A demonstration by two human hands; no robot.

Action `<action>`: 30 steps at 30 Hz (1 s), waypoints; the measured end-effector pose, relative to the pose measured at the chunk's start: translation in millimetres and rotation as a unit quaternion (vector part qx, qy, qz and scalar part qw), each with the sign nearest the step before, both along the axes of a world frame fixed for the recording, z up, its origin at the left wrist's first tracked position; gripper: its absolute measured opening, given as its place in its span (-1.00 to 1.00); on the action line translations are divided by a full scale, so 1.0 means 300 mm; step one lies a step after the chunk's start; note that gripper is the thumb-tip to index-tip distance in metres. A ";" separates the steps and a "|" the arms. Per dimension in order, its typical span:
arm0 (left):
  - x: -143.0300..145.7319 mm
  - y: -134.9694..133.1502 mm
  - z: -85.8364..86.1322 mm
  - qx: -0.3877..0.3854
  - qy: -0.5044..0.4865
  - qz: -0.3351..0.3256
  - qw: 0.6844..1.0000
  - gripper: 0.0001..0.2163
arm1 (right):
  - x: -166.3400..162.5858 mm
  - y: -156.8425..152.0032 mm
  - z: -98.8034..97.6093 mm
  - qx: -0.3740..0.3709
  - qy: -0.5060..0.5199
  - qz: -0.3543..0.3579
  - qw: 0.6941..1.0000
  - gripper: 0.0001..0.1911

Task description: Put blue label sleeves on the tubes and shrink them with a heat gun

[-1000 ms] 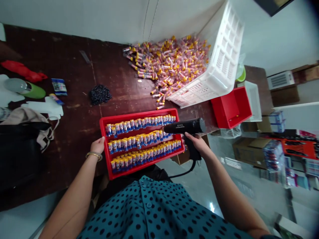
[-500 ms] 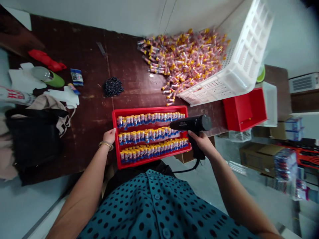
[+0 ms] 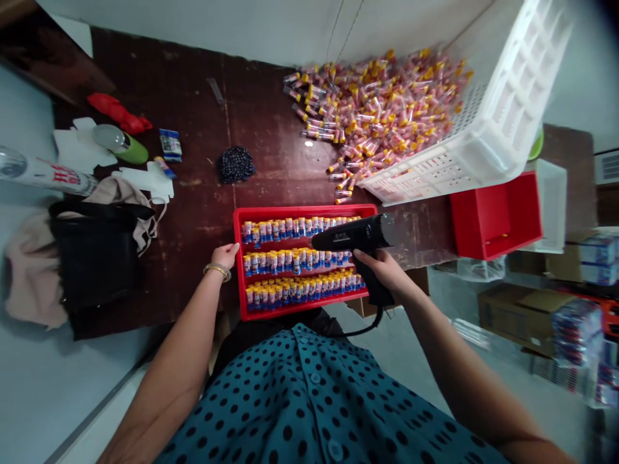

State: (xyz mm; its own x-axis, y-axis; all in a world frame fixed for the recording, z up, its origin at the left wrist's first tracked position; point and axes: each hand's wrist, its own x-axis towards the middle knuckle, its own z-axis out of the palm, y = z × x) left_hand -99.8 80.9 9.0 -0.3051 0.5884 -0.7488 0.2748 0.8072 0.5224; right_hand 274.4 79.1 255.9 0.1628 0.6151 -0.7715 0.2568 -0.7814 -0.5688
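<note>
A red tray (image 3: 240, 270) sits at the near edge of a dark wooden table (image 3: 193, 193). It holds three rows of small tubes (image 3: 290, 261) with blue labels and yellow or red caps. My left hand (image 3: 225, 255), wearing a gold bangle, grips the tray's left rim. My right hand (image 3: 382, 269) is closed round the handle of a black heat gun (image 3: 349, 237). Its barrel points left over the right end of the upper rows. A black cord hangs from the handle.
A white crate (image 3: 483, 148) lies tipped at the back right, with a heap of loose yellow-capped tubes (image 3: 382, 116) spilled beside it. A red bin (image 3: 496, 216) stands right of the tray. A black bag (image 3: 94, 254), green bottle (image 3: 120, 145) and dark beaded pouch (image 3: 235, 164) lie left.
The heat gun has moved left over the rows of tubes. My view has shifted, so everything sits further right. My left hand stays on the tray rim.
</note>
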 end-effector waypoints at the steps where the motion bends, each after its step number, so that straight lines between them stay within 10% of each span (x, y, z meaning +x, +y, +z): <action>1: -0.002 0.002 0.002 -0.002 -0.004 0.005 1.000 -0.69 | -0.016 0.000 -0.005 -0.003 0.008 0.013 1.000 -0.56; 30: -0.008 -0.022 0.005 -0.020 -0.057 0.066 0.996 -0.62 | -0.305 0.031 -0.063 0.065 0.013 0.191 0.979 -0.61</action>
